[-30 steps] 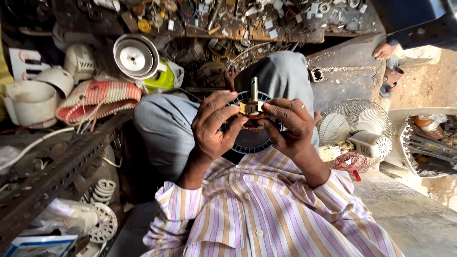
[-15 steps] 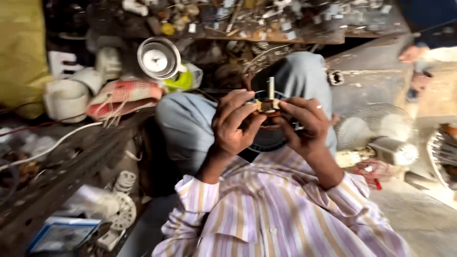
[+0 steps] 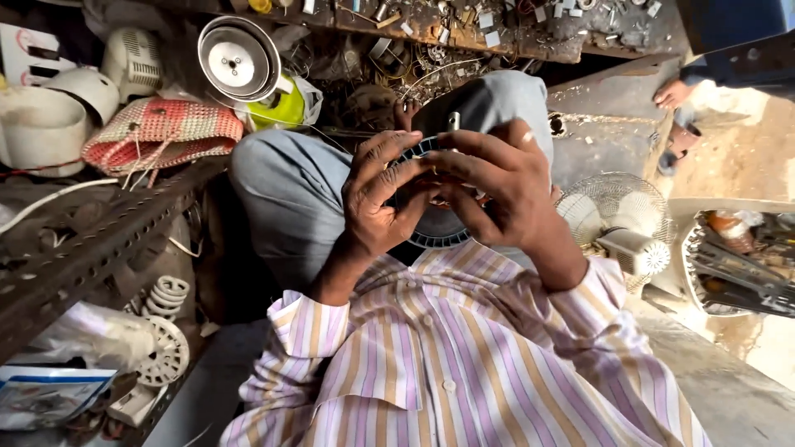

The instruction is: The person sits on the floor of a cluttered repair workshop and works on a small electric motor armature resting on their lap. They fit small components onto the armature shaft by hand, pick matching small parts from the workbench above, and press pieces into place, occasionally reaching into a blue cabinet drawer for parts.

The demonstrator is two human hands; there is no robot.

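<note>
Fan motor part [image 3: 435,236], a round dark disc with a ribbed pale-edged rim, lies in the middle of the frame on the person's lap, mostly hidden under both hands, with one thin metal shaft [image 3: 453,121] poking up above the knuckles; going from the left edge, two white moulded plastic housings [image 3: 50,116] sit in the upper left beside one woven basket [image 3: 157,132] in red and cream, flat and soft-sided; above it is one shiny round metal cover [image 3: 238,60] and a lime-green object in a clear bag [image 3: 286,108]; a rusty perforated steel angle bar [image 3: 91,248] slants across the left, and a white coiled plastic piece [image 3: 166,294] lies below it; the left hand [image 3: 381,199] curls over the disc with fingers pressed together on something small at its centre, though what they pinch is hidden; the right hand [image 3: 505,178] meets it from the other side, fingers bent and closed over the same spot; grey trousers and a purple, cream and tan striped shirt [image 3: 464,364] fill the lower centre; to the right stands one white wire fan guard [image 3: 621,211]; the floor [image 3: 604,132] is dusty concrete, and a cluttered wooden bench edge [image 3: 464,33] runs along the top.
</note>
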